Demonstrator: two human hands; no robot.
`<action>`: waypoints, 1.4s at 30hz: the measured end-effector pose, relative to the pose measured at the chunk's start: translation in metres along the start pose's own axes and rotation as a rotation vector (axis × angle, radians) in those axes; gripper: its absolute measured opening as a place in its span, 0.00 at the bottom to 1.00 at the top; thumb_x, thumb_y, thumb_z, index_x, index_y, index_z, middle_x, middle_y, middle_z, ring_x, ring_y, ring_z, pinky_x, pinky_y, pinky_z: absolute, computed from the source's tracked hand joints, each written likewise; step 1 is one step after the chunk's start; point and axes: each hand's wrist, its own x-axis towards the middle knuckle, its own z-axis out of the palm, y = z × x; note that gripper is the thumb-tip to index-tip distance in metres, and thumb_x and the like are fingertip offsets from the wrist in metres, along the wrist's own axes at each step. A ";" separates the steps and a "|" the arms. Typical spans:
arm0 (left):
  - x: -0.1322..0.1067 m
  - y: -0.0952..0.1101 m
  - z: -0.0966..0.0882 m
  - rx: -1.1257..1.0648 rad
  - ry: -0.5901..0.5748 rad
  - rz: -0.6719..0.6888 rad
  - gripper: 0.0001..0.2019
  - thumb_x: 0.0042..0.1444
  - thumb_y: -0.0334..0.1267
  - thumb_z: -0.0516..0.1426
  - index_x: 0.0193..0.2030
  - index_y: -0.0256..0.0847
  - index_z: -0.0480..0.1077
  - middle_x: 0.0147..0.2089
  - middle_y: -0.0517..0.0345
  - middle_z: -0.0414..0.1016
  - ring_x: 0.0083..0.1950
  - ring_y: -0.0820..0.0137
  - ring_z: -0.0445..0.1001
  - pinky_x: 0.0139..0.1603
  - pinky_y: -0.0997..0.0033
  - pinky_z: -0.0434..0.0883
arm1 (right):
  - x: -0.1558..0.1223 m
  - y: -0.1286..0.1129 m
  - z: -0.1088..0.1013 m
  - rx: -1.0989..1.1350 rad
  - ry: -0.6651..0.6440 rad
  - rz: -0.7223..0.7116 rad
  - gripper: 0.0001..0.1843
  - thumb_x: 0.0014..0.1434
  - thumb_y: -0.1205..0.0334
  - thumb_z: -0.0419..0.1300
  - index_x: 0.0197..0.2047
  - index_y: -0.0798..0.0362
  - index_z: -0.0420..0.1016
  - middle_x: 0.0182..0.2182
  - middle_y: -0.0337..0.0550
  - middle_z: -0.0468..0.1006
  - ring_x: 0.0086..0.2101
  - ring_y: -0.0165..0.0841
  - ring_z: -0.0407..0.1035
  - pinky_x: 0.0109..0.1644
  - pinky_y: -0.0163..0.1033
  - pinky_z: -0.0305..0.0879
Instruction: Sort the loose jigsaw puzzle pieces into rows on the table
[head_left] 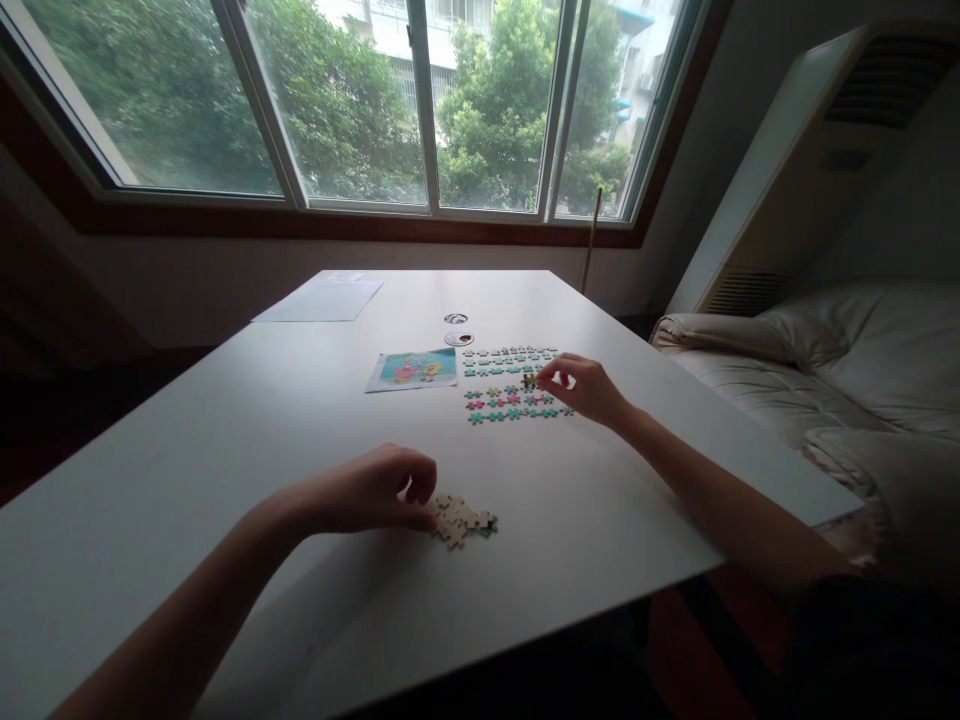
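Right hand: right of centre frame; your thumb and fingertips pinch 1 jigsaw piece at the jigsaw rows.
Left hand: lower centre; your fingertips meet the left edge of the jigsaw pile; whether they grasp a piece, cannot tell.
Cartoon print: mid-frame, just left of the rows.
Risk: your right fingers, low over the rows, may nudge laid pieces askew.

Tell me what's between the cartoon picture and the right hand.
In the head view, rows of puzzle pieces lie between the cartoon picture and the right hand.
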 end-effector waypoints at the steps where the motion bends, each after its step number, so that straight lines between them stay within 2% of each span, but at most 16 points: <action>1: -0.001 0.000 0.000 0.003 -0.010 -0.006 0.11 0.48 0.46 0.59 0.27 0.39 0.67 0.29 0.63 0.67 0.30 0.73 0.64 0.29 0.77 0.60 | 0.000 0.012 -0.004 -0.027 -0.023 0.024 0.09 0.55 0.58 0.57 0.31 0.54 0.74 0.28 0.41 0.74 0.24 0.26 0.63 0.32 0.33 0.61; 7: -0.001 -0.001 0.001 -0.032 -0.048 -0.009 0.08 0.49 0.41 0.58 0.37 0.43 0.68 0.29 0.64 0.68 0.30 0.73 0.64 0.30 0.77 0.62 | -0.007 0.074 -0.026 -0.136 -0.158 0.281 0.12 0.52 0.54 0.58 0.32 0.54 0.76 0.29 0.42 0.77 0.25 0.28 0.65 0.32 0.34 0.60; 11: 0.001 -0.004 0.002 -0.034 -0.062 0.007 0.08 0.50 0.39 0.57 0.39 0.45 0.69 0.30 0.64 0.68 0.30 0.73 0.65 0.31 0.77 0.62 | -0.014 0.092 -0.029 -0.183 -0.252 0.438 0.13 0.51 0.54 0.59 0.33 0.54 0.77 0.27 0.42 0.77 0.26 0.29 0.66 0.32 0.34 0.60; 15: 0.002 -0.002 0.003 -0.037 -0.059 0.013 0.08 0.50 0.39 0.56 0.38 0.44 0.70 0.30 0.63 0.68 0.30 0.73 0.66 0.30 0.77 0.62 | -0.018 0.100 -0.027 -0.191 -0.308 0.501 0.14 0.50 0.53 0.59 0.34 0.54 0.78 0.26 0.41 0.77 0.27 0.29 0.67 0.31 0.33 0.59; 22: 0.002 -0.002 0.006 -0.081 -0.046 0.056 0.09 0.50 0.39 0.56 0.39 0.45 0.71 0.29 0.63 0.69 0.29 0.73 0.66 0.30 0.77 0.63 | -0.019 0.099 -0.029 -0.166 -0.322 0.505 0.14 0.50 0.55 0.58 0.36 0.55 0.78 0.24 0.42 0.76 0.25 0.29 0.66 0.30 0.34 0.59; 31: 0.003 0.000 0.004 -0.044 -0.020 0.070 0.06 0.52 0.39 0.55 0.35 0.43 0.71 0.29 0.62 0.69 0.30 0.73 0.66 0.31 0.77 0.63 | -0.017 0.093 -0.025 -0.202 -0.298 0.432 0.12 0.52 0.58 0.57 0.35 0.55 0.78 0.28 0.42 0.77 0.27 0.29 0.65 0.33 0.33 0.59; 37: 0.006 -0.014 0.007 0.032 0.058 0.052 0.07 0.53 0.38 0.53 0.36 0.43 0.70 0.31 0.61 0.70 0.31 0.72 0.67 0.30 0.76 0.62 | -0.014 0.088 -0.017 -0.161 -0.296 0.309 0.11 0.52 0.59 0.57 0.34 0.55 0.77 0.29 0.41 0.76 0.26 0.27 0.65 0.33 0.33 0.60; 42: 0.009 -0.022 0.007 0.081 0.150 0.017 0.10 0.54 0.41 0.52 0.41 0.44 0.69 0.33 0.59 0.71 0.31 0.71 0.67 0.31 0.75 0.62 | -0.010 0.062 -0.005 -0.069 -0.321 0.173 0.09 0.53 0.62 0.56 0.33 0.55 0.76 0.28 0.41 0.75 0.25 0.26 0.64 0.32 0.31 0.60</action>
